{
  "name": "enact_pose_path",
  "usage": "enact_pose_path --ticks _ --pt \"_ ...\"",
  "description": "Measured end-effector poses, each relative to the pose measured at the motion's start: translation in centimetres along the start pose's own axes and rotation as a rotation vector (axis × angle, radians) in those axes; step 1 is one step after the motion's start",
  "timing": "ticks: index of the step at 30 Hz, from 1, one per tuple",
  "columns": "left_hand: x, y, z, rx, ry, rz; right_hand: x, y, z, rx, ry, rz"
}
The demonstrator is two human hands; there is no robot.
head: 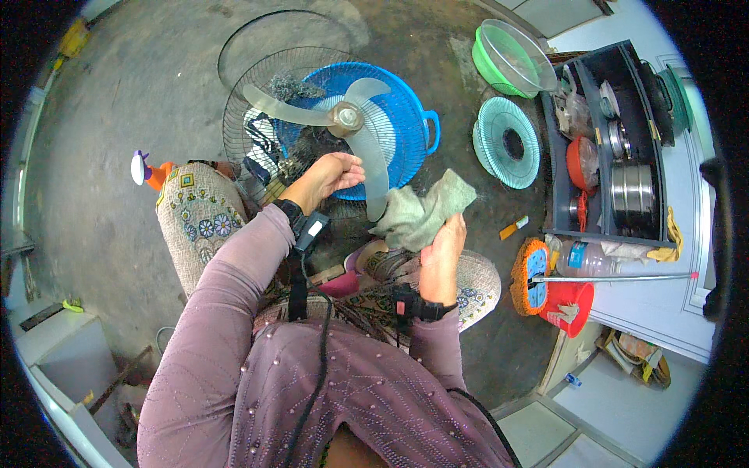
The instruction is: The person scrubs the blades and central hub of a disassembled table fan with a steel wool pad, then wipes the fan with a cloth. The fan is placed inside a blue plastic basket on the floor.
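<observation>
A translucent three-bladed fan impeller (345, 117) lies over a blue plastic basin (409, 93) and a round wire fan grille (234, 99). My left hand (333, 175) is at the lower blade, its curled fingers closed at the blade's left edge; the fingertips are partly hidden. To the right, my right hand (445, 251) grips a grey-green cloth (424, 210), whose far side touches or overlaps the blade's tip. A dark mesh scouring pad (289, 88) and a black-and-white patterned cloth (261, 140) show around the grille, left of the hub.
A teal plastic basket (524, 143), a green basin (497, 76) and a dark rack (629, 99) of pots stand at the right. Nearer are a yellow-handled brush or scraper (514, 228), an orange mop head (529, 278) and a red bucket (579, 310). An orange spray bottle (153, 175) is left of my knee.
</observation>
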State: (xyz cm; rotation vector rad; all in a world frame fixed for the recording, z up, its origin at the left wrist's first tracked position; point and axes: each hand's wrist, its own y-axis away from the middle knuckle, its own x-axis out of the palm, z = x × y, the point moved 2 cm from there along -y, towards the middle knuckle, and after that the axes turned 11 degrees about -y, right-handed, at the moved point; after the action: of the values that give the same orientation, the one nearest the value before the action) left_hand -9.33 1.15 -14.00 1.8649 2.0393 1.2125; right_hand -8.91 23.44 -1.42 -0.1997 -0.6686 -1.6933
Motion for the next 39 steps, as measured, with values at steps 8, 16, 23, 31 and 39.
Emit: enact_pose_path --ticks 8,16,23,31,39 --pt "0.4 0.6 0.0 -0.010 -0.015 -0.018 5.3 -6.5 -5.4 -0.206 0.862 0.179" --pt "1.2 1.3 0.0 0.005 0.051 0.014 7.9 -9.4 -10.6 -0.329 1.458 0.403" --pt "0.8 4.3 -3.6 0.177 -0.171 -0.098 5.4 -9.1 -5.9 -0.460 1.369 0.173" --pt "-8.2 15.4 -6.5 0.955 -0.528 -1.219 10.7 -4.9 -5.0 -0.367 0.588 0.606" --pt "-10.3 11.8 -1.4 0.405 -0.005 -0.824 12.0 -1.7 -14.0 -0.278 1.335 0.867"
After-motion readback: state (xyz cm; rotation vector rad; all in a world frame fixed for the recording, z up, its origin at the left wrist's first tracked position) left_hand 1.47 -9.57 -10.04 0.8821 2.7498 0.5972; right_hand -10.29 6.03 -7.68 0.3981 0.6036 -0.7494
